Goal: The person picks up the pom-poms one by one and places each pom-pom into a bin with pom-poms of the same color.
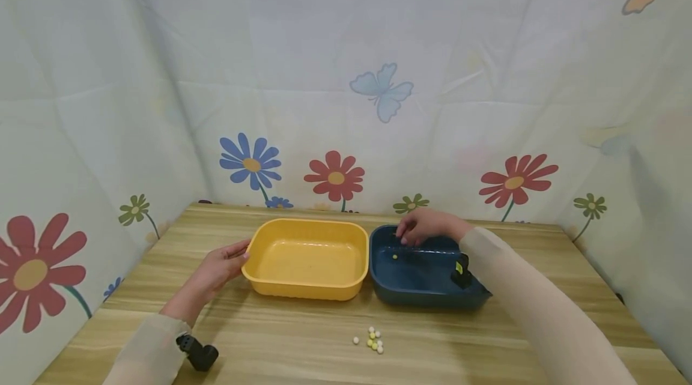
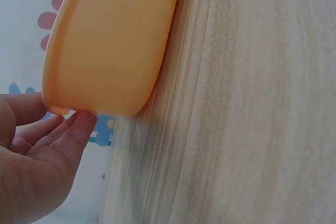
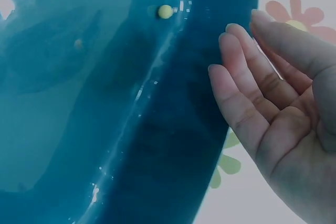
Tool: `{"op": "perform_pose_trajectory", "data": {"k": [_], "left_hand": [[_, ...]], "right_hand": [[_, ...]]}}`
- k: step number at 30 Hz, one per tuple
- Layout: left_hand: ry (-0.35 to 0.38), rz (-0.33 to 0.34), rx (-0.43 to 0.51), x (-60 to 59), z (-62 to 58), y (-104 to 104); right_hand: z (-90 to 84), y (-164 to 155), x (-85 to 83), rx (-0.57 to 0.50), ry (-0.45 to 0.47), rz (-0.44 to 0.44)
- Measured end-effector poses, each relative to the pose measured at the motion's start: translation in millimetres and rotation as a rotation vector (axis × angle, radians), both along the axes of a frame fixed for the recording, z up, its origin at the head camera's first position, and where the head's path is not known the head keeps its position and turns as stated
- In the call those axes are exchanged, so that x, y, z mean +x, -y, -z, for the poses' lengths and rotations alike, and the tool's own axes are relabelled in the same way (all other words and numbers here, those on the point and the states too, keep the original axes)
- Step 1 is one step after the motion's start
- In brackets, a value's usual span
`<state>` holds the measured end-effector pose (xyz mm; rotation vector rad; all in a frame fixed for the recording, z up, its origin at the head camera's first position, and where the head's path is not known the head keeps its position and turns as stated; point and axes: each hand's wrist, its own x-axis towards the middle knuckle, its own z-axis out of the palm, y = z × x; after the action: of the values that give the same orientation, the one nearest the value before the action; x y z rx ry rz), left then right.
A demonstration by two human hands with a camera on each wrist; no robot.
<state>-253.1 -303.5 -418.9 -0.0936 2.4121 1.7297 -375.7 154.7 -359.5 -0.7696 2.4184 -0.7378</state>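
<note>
A yellow plastic basin (image 1: 305, 284) stands on the table, with a dark blue basin (image 1: 421, 298) beside it. At the yellow basin's left end my left hand (image 1: 217, 268) holds the rim, thumb at its edge and fingertips against the outer wall, as the left wrist view shows. My right hand (image 1: 424, 226) is over the far side of the blue basin. Its fingers are loosely bent with nothing visible between them in the right wrist view. One small yellow ball (image 3: 165, 11) lies on the blue basin's floor, near the foot of the wall.
Several small white and yellow balls (image 1: 375, 344) lie on the wood-grain table (image 1: 281, 337) in front of the basins. One white ball (image 1: 355, 340) sits slightly left of that cluster. Behind the table hangs a cloth (image 1: 303, 115) printed with flowers and a butterfly.
</note>
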Motion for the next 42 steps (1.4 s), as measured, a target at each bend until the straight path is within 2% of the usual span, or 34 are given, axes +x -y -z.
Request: {"op": "perform_pose_trajectory", "data": {"k": [11, 21, 27, 35, 42], "left_hand": [[0.005, -0.012, 0.001, 2.5, -1.7, -1], [0.005, -0.012, 0.002, 3.5, -0.6, -1], [0.001, -0.006, 0.002, 2.9, 1.7, 0], [-0.003, 0.001, -0.008, 2.8, -0.9, -2], [0.002, -0.005, -0.014, 2.6, -1.7, -2]], "right_hand": [[-15.9, -15, 15.7, -0.118, -0.068, 0.021], [-26.1, -24, 39.1, -0.153, -0.118, 0.042], [-24.8, -26, 57.9, -0.201, -0.106, 0.051], [-22.4, -25, 84.3, -0.249, -0.067, 0.066], [-17.2, -20, 103.9, -0.265, -0.064, 0.033]]}}
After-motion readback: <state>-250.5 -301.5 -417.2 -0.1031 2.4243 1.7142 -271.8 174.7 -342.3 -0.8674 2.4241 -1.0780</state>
